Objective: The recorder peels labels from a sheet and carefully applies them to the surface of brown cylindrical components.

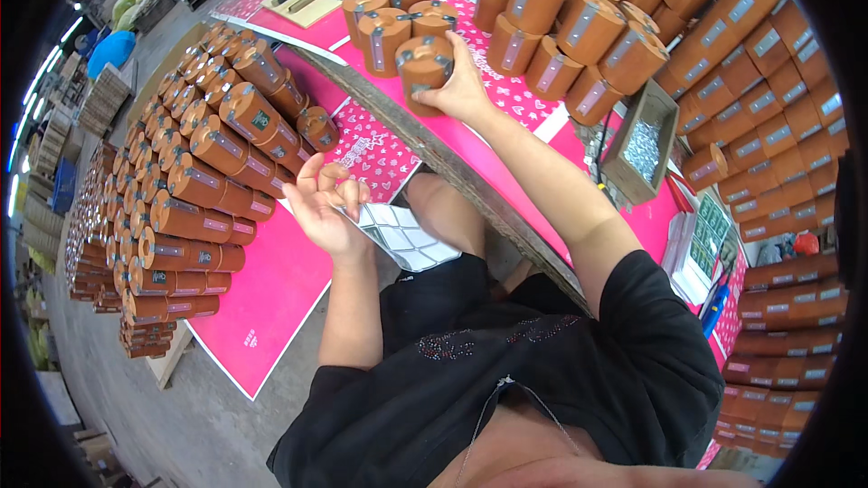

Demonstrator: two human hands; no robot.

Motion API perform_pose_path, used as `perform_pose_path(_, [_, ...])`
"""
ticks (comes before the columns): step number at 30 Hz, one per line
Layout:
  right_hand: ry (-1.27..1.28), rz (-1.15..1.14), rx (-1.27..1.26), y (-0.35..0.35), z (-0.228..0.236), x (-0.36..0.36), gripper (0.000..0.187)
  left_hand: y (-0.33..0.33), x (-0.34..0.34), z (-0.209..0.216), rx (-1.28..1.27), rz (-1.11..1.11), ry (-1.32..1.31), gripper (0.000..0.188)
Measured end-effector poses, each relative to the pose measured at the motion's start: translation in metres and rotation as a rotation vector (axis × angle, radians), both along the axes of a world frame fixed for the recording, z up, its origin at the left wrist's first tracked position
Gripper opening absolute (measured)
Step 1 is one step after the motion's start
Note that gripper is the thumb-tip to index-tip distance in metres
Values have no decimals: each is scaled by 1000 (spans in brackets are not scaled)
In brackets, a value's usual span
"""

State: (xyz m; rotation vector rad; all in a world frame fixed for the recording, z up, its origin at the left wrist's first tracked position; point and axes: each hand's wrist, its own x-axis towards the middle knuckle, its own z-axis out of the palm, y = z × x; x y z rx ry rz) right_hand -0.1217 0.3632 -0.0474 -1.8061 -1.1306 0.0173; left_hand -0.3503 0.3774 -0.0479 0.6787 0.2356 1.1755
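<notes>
My right hand [463,89] is closed round the side of a brown cylindrical wooden box [423,63] with small dark metal fittings on its rim. Just behind that box, several more boxes of the same kind [384,32] stand on the pink covered bench. Over my lap, my left hand [327,208] has its fingers curled at the upper corner of a sheet of silvery white labels [402,237]. The sheet hangs tilted below the bench edge. How the thumb and fingers meet on the sheet is partly hidden.
Stacked brown boxes [208,181] fill the left side on pink sheeting [262,307]. More stacks [579,18] rise at the back right. A wooden tray [644,140] of small metal parts and green-printed label sheets [710,235] lie on the right. The bench's wooden edge [434,158] runs diagonally before me.
</notes>
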Motion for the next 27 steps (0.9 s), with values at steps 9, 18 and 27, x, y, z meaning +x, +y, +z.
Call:
perform_pose_path(9, [299,75,-60,-47,-16,-32,77,12,6,10,340,141,-343,60])
perform_pose_path(18, [1531,643,-84,-152,15,-92,43,-55,38,56,546,-99,-508,74])
perform_pose_path(27, [491,127,88,-204,41,-49,48,-74,19,29,192,-374,195,43])
